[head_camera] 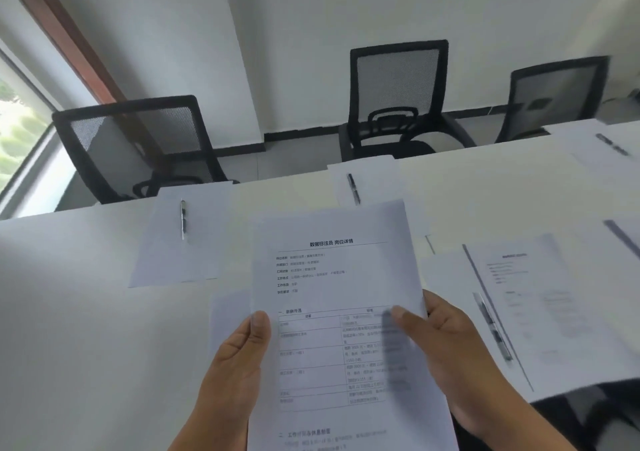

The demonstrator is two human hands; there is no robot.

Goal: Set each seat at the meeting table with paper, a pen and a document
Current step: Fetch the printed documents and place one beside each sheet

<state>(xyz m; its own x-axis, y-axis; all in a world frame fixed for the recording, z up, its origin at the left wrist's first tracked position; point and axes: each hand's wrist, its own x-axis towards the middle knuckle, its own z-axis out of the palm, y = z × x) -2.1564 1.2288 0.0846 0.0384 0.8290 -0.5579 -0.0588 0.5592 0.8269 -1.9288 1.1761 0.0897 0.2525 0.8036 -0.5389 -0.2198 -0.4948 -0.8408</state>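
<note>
**Desk:** What's in front of you, big things first?

**Me:** The table [86,312] fills the view, with three chairs [398,104] pushed in on the far side. Two far seats each have a blank sheet [194,256] with a pen [183,218] lying on it; no document shows there, so I judge those seats are waiting for one. At the near right seat a document [526,298] already lies with a pen, which looks finished to me, though that part is blurred.

**Desk:** And the hands?

**Me:** Both hold the stack of documents [332,277] up above the table, print facing me, probably so I can peel off the top copy. My left hand [232,357] pinches the left edge, thumb on the printed face, fingers hidden behind. My right hand [446,343] grips the right edge, thumb [401,315] lying across the page over the table of text, fingers curled behind.

**Desk:** So the paper sits where?

**Me:** Between thumbs and fingers on both sides, clear of the table. A second sheet's edge peeks out at the lower left, so it's more than one copy
</note>
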